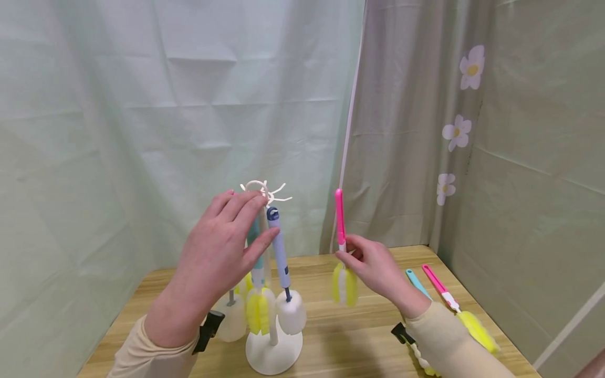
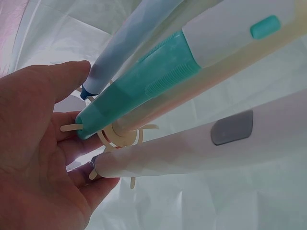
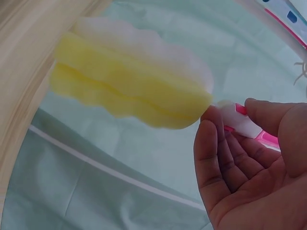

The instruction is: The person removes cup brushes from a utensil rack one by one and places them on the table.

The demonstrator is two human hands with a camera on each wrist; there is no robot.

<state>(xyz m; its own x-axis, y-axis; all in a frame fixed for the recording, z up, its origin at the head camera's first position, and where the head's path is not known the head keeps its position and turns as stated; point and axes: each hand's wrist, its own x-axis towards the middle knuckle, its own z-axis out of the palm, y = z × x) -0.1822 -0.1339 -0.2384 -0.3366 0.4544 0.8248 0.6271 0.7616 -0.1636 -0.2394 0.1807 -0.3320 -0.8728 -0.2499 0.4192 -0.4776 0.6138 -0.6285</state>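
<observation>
My right hand [image 1: 371, 265] pinches a sponge bottle brush with a pink handle [image 1: 340, 218] and a yellow-and-white sponge head [image 3: 129, 81]. It holds the brush upright above the table, head down, right of a white hook rack [image 1: 274, 353]. My left hand [image 1: 219, 252] rests at the top of that rack, its fingers behind the hooks and its thumb apart. Near those fingers hang a teal-handled brush [image 2: 139, 81], a lavender-blue-handled brush [image 1: 280, 252] and a white-handled brush with a grey button [image 2: 192, 151]. Part of the rack's top is hidden behind the left hand.
On the table's right side lie a pink-handled brush [image 1: 437, 281] with a yellow head and a teal-handled brush [image 1: 417, 283], partly covered by the right forearm. Curtains [image 1: 212, 105] stand close behind the wooden table [image 1: 326, 336] and along its sides.
</observation>
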